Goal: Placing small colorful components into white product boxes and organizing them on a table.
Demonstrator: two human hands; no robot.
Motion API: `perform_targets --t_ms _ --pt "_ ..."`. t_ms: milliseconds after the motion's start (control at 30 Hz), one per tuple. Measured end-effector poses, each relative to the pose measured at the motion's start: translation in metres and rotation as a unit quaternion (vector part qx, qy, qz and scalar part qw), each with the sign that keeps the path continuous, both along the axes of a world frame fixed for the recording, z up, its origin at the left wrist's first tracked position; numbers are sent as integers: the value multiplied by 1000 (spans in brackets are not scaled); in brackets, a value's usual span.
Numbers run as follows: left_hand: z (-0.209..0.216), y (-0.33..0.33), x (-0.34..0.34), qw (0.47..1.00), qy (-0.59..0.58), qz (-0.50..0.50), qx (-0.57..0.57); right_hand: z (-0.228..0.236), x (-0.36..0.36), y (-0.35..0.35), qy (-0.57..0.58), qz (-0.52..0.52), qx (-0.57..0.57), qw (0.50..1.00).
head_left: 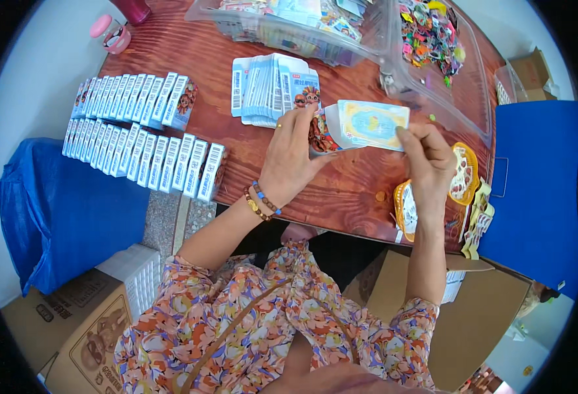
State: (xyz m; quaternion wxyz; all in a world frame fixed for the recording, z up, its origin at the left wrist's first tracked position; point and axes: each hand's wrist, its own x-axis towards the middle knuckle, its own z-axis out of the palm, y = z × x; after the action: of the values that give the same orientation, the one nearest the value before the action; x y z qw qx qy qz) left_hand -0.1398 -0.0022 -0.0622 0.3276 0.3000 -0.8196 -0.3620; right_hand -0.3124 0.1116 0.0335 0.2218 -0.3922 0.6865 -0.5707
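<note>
My left hand (pixel 290 152) is wrapped round a small printed card box (pixel 320 134), whose white end flap stands out toward the right. In my right hand (pixel 428 154), thumb and fingers pinch the right end of a pale blue and yellow card (pixel 373 125). Whether more cards lie under it I cannot tell. The card's left end is at the box's open end; how far it reaches inside is hidden. Just beyond my left hand lies a fanned stack of flattened blue-and-white boxes (pixel 269 88).
Two rows of filled blue-and-white boxes (pixel 141 154) stand at the left. Clear plastic bins (pixel 381 46) with cards and colourful trinkets fill the far side. Yellow baskets (pixel 404 213) sit near the right edge. A pink-lidded jar (pixel 115 39) stands far left; cardboard boxes flank me below.
</note>
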Motion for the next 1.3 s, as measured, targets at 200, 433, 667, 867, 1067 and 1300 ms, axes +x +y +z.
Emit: perform_targets --t_ms 200,433,667,867,1067,1300 --pt "0 15 -3 997 -4 -23 -72 -4 -4 24 45 33 103 993" --pt "-1 13 -19 996 -25 -58 -70 16 3 15 255 20 160 953" --pt "-4 5 -41 997 -17 -78 -1 11 -73 12 311 -24 94 946" --pt "-13 18 -60 982 35 -181 44 -13 -233 -66 392 22 259 883" --pt "-23 7 -55 971 35 -213 99 -65 -315 -129 498 167 344 778" --pt "-24 5 -52 965 20 -217 144 -78 -308 -147 511 166 376 755"
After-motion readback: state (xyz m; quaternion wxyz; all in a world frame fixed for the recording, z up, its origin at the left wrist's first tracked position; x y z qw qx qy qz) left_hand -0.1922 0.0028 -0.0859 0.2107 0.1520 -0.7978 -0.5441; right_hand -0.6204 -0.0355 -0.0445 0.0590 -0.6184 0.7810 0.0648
